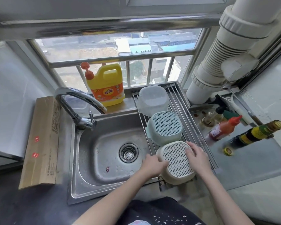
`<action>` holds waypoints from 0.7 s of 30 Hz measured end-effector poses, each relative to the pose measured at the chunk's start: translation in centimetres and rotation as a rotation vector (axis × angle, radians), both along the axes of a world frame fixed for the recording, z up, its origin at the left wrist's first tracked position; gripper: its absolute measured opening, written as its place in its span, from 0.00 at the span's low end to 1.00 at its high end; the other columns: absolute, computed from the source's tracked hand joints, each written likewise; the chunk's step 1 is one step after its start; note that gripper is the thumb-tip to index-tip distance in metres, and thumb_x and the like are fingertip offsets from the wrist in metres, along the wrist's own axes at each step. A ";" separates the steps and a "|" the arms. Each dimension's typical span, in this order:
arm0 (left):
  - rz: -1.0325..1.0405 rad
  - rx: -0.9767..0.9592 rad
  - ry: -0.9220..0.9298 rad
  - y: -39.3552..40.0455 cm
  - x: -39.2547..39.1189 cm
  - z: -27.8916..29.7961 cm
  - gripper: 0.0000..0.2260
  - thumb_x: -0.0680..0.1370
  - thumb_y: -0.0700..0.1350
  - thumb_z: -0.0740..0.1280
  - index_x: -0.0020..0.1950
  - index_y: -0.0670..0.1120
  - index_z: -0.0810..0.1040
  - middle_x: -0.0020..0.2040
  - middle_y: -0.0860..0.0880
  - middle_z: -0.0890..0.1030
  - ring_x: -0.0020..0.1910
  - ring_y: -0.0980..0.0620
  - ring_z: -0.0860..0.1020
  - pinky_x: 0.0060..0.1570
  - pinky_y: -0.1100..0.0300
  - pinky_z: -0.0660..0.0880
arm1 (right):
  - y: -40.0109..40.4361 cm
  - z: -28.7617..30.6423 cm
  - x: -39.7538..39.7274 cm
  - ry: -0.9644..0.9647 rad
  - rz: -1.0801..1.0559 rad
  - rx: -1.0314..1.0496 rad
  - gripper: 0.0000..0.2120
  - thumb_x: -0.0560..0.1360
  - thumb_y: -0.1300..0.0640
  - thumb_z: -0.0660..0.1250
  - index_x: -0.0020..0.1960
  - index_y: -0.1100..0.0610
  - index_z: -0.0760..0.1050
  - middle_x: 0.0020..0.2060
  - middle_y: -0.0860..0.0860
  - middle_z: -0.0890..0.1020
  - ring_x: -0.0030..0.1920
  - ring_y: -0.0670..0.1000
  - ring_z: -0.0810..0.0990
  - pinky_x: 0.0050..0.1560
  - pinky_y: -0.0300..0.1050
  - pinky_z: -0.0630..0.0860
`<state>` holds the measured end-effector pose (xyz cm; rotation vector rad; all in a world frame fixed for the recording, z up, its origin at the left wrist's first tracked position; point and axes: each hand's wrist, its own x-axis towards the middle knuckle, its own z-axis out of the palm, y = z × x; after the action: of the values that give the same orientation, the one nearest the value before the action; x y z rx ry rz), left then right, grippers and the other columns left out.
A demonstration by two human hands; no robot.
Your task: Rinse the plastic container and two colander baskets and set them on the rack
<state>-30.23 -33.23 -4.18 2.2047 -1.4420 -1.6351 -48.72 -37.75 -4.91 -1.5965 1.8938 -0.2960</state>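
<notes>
On the rack: your plastic container (152, 100) sits upturned at the far end, the green colander basket (165, 127) next, the cream colander basket (176, 160) nearest you, all on the rack (187, 120) over the sink (104, 151).
Hands: your left hand (152, 164) rests against the cream basket's left side; your right hand (197, 154) lies flat on its base, fingers relaxed.
Risk: that basket sits at the rack's near end; let go off-balance and it could tip into the sink.

On the rack (182, 101) right of the sink (104, 143), 3 items sit in a row: container (152, 101) rearmost, 2 colander baskets (165, 127) (177, 159) before it.
</notes>
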 end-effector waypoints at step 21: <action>-0.054 -0.203 0.104 -2.8 1.8 -1.0 0.64 0.62 0.62 0.76 0.73 0.48 0.25 0.77 0.50 0.33 0.75 0.43 0.34 0.75 0.45 0.41 | -4.4 1.3 5.7 -0.093 0.060 0.022 0.28 0.79 0.48 0.60 0.75 0.52 0.54 0.72 0.52 0.65 0.68 0.55 0.68 0.66 0.62 0.66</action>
<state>-28.47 -36.05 -5.15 1.9604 -1.5737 -1.5181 -43.03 -42.13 -3.64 -1.5950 1.7701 -0.3171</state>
